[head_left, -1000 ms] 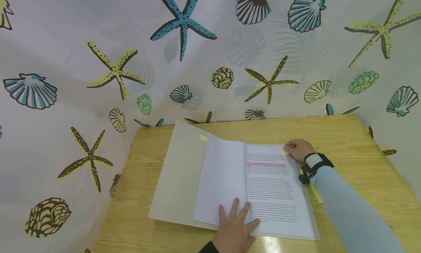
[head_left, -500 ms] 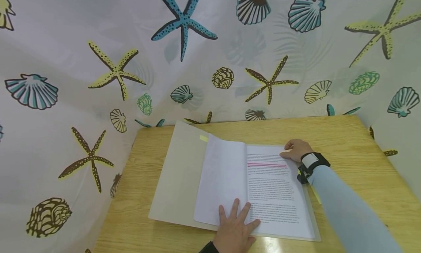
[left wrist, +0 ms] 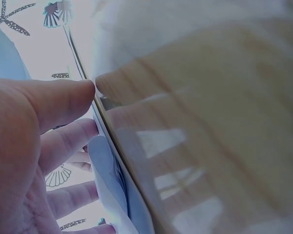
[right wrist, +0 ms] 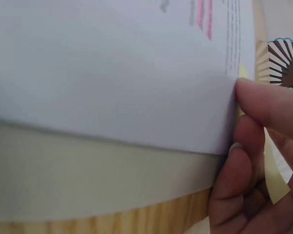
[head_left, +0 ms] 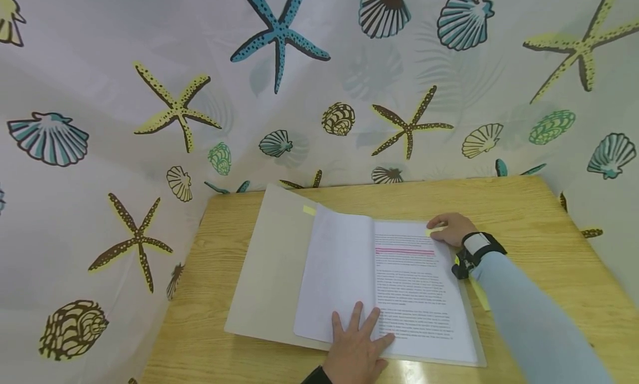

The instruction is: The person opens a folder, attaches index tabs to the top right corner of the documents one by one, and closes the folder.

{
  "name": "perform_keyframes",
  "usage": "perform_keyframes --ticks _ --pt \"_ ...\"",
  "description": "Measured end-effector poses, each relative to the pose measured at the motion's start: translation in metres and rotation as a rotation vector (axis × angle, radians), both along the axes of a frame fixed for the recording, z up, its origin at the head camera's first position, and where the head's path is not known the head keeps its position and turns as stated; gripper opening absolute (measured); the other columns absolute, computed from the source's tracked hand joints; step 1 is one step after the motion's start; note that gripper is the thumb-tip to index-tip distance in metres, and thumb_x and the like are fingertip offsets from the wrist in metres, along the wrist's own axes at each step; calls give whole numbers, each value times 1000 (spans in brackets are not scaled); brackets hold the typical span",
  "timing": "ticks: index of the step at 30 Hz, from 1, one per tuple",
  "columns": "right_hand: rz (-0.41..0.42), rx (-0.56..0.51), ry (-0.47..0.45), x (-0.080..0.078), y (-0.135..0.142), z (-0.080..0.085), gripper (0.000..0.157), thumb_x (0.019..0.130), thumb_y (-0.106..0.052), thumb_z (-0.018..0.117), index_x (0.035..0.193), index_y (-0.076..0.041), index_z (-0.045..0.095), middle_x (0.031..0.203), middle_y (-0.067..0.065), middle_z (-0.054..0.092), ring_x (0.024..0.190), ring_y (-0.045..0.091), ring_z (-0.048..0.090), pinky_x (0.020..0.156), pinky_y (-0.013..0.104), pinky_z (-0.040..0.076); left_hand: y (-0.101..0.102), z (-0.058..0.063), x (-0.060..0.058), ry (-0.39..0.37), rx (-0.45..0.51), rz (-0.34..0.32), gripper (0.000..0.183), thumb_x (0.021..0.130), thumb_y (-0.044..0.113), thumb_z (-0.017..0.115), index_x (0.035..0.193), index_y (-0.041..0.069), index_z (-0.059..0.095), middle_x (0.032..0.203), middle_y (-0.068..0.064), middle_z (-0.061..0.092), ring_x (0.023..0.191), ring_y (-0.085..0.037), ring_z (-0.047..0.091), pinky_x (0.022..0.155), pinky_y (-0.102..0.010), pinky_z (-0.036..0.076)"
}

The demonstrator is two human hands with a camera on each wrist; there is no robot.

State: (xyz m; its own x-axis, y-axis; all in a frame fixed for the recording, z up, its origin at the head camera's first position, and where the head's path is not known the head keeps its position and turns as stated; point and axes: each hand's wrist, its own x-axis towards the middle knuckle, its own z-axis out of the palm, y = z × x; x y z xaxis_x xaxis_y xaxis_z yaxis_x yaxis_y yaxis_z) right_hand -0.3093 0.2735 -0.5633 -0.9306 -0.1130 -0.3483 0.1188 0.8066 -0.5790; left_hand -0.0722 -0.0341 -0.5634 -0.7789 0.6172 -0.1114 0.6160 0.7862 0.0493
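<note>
While the left hand (head_left: pixel 355 352), fingers spread wide, rests at six o'clock on the open beige-covered booklet of white printed paper (head_left: pixel 344 273) lying on the light-brown wooden desk (head_left: pixel 539 251), the right hand (head_left: pixel 453 228), at the booklet's two o'clock, pinches a small yellow paper tab (right wrist: pixel 243 71) at the page's edge.

Printed text (head_left: pixel 410 287) illegibly small, blue sleeve (head_left: pixel 539 312) incomplete at lower edge.

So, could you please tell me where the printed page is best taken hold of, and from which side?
Probably its upper right corner, approached from the right: the printed page meets the fold at its left, and the left hand rests across its bottom edge, whereas its right edge looks unbound.
</note>
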Motion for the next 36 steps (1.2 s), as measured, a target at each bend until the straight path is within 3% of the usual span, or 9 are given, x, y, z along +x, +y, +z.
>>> perform_keyframes --ticks 5,12,16,21,26,31,36 --pt "-23 11 -7 -2 -2 -2 29 87 -22 68 114 -9 66 122 21 58 97 33 53 75 39 42 0 0 0 0 4 -1 50 86 54 62 134 44 53 151 -5 37 137 -42 30 85 -76 34" --pt "-51 6 49 -5 -5 -1 27 89 -28 64 103 -5 64 90 11 62 75 25 53 57 30 42 5 0 -5 -7 -4 14 50 87 55 61 135 45 52 151 -4 36 137 -41 29 86 -75 34" --pt "-69 -1 78 -7 -6 -3 24 88 -27 66 98 -5 62 81 9 60 66 22 54 48 29 45 7 0 -6 -1 -4 16 50 87 55 61 135 44 52 151 -5 37 137 -42 29 86 -75 34" --pt "-31 34 89 -15 -3 -7 24 90 -25 63 104 -6 62 96 14 61 78 27 53 58 31 40 10 -2 -9 18 -6 24 50 86 55 60 135 45 52 151 -5 37 137 -41 30 86 -75 35" --pt "-37 0 14 -15 3 -8 30 88 -19 63 114 -4 59 115 23 56 92 34 53 68 35 43 11 -2 -8 24 -21 22 50 87 56 60 135 45 52 151 -4 36 137 -40 29 86 -74 35" --pt "-48 111 47 -3 3 14 48 92 -29 58 124 6 53 121 31 53 98 40 53 73 44 47 9 -2 -7 38 0 16 52 86 55 61 136 44 51 152 -6 34 137 -41 30 86 -74 36" --pt "10 162 177 31 -6 61 61 95 -38 54 129 12 47 122 38 47 103 47 51 79 55 46 -8 7 -6 71 64 28 63 84 52 67 141 36 47 154 -11 30 136 -43 31 89 -72 37"
